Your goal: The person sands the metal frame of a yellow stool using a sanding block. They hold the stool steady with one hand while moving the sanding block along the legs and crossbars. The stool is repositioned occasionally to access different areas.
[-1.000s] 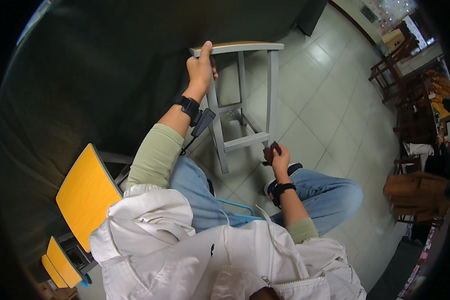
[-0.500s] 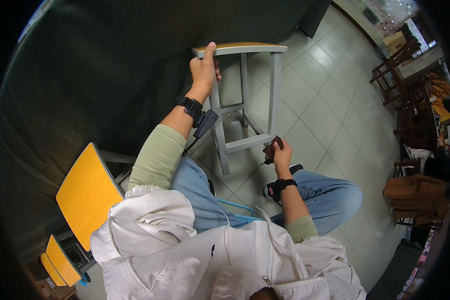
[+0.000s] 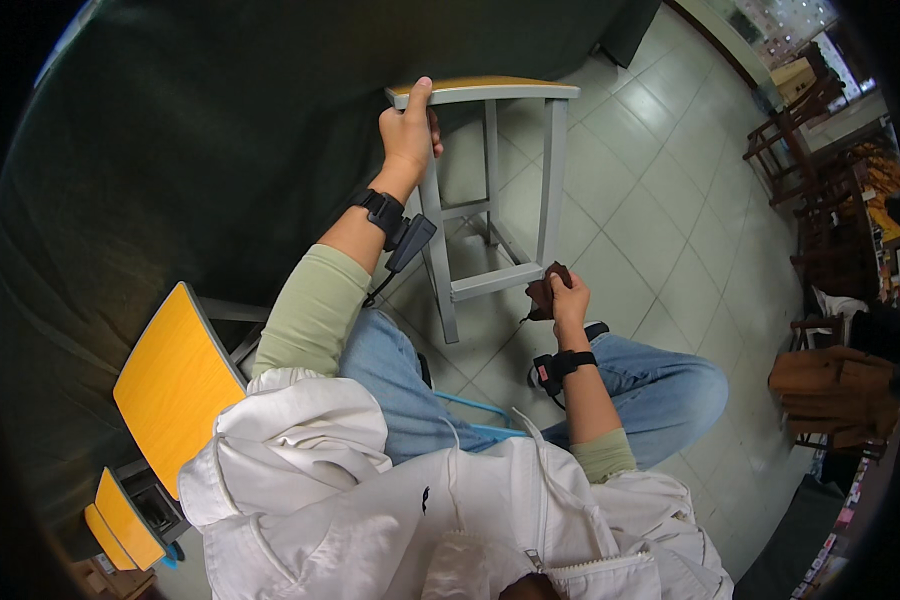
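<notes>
A stool (image 3: 500, 94) with a yellow wooden seat and grey metal legs stands in front of me, tilted. My left hand (image 3: 408, 138) grips its near left corner, the thumb up on the seat edge and the fingers curled behind the top of the leg. Lower down, my right hand (image 3: 570, 298) is closed on a dark brown cloth (image 3: 547, 290). That cloth lies against the right end of the low crossbar, where it joins the leg. Each of my wrists wears a black strap with a small device.
At my left stands another yellow-topped stool (image 3: 175, 385), with more yellow seats (image 3: 120, 520) behind it. A dark green drape (image 3: 220, 130) hangs along the left and far side. Wooden chairs (image 3: 780, 150) and a brown jacket (image 3: 830, 390) line the right, beyond the tiled floor (image 3: 660, 230).
My right hand has shifted slightly up and right with the brown cloth at the crossbar's end. The stool has risen slightly in view, with my left hand still on it.
</notes>
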Motion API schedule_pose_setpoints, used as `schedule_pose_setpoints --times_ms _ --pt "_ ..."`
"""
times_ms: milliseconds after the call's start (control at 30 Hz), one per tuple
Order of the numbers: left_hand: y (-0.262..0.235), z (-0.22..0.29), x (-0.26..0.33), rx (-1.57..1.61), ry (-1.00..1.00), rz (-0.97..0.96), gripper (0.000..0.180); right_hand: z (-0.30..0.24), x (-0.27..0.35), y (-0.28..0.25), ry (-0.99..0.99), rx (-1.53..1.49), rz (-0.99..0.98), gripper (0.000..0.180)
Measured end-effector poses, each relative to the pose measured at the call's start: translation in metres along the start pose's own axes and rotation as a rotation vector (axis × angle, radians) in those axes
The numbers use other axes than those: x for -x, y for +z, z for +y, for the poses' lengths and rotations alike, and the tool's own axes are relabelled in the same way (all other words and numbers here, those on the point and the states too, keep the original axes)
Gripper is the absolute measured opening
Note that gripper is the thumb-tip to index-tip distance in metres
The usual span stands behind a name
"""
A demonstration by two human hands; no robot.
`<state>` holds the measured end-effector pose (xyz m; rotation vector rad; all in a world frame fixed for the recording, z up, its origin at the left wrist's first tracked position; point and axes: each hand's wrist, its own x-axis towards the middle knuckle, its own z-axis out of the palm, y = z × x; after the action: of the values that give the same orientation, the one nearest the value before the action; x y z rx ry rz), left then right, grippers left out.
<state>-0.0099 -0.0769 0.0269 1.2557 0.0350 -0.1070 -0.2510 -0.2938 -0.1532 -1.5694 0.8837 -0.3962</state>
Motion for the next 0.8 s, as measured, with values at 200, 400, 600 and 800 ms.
schedule_pose_setpoints --times_ms 200,400,600,800 --pt "0.002 0.0 0.002 0.008 0.007 -0.007 0.048 0.01 0.007 -0.008 0.145 -0.01 0.004 0.023" --pt "0.0 -0.001 0.001 0.009 -0.016 -0.006 0.046 -0.008 0.002 -0.001 0.045 -0.151 -0.045 0.021" --pt "0.001 -0.002 0.001 0.018 -0.004 -0.003 0.048 0.02 -0.001 -0.012 0.064 -0.108 -0.044 0.023" --pt "0.002 0.0 0.001 -0.006 0.009 0.01 0.048 0.052 0.009 -0.017 0.165 -0.097 0.032 0.026"
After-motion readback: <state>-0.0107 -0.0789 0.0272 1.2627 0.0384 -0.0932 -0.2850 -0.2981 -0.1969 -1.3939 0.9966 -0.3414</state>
